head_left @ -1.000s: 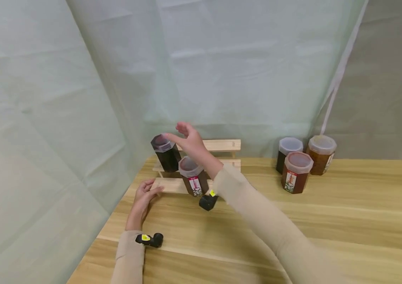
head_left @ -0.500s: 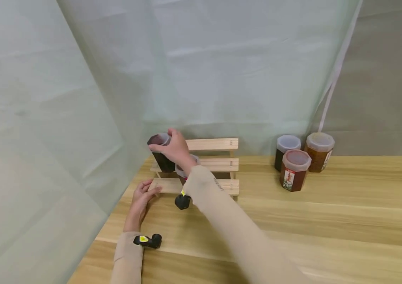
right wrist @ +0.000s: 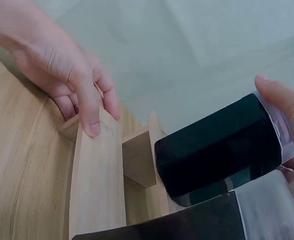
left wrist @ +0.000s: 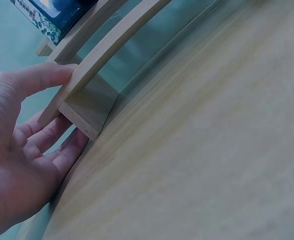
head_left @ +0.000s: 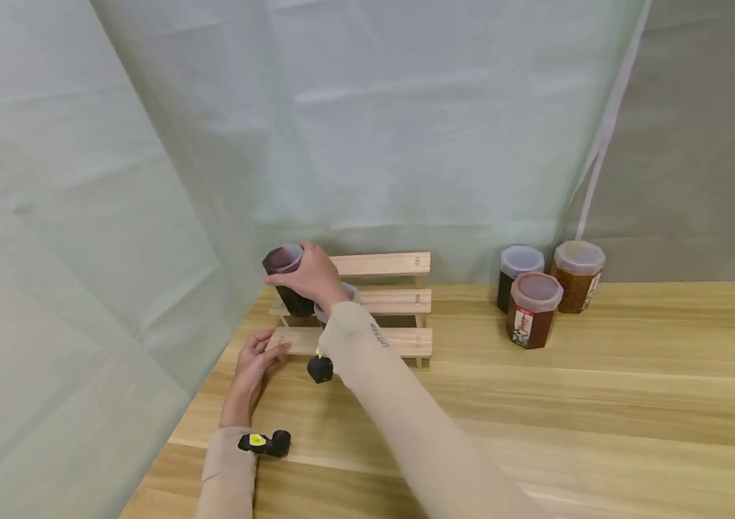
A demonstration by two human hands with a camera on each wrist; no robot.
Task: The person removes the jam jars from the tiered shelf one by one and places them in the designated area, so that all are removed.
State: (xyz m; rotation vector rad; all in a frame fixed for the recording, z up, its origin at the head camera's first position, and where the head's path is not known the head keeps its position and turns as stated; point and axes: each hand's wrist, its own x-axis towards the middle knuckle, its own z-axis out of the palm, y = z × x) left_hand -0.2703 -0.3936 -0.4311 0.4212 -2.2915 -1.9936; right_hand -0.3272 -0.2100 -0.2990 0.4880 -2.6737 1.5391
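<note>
My right hand (head_left: 318,277) grips a dark octagonal jar (head_left: 292,301) around its clear lid, thumb at the front. The jar stands on the middle step of a wooden three-step rack (head_left: 400,301), at its left end. A second jar (right wrist: 187,225) is beside it, nearer me; in the head view my right wrist covers most of it, leaving part of its pale lid. With my left hand (head_left: 254,364) I hold the left end of the rack's lowest slat. The left wrist view shows the thumb on top of that slat (left wrist: 106,50) and the fingers beneath.
To the right on the wooden table (head_left: 601,418) stand a dark jar (head_left: 506,292) with a whitish lid, a reddish labelled jar (head_left: 532,324) and an amber jar (head_left: 575,285). A pale fabric wall (head_left: 374,144) rises behind the rack and along the left.
My right hand has moved left and down from above the rack and closed around the dark jar's lid. The left hand keeps its hold on the slat.
</note>
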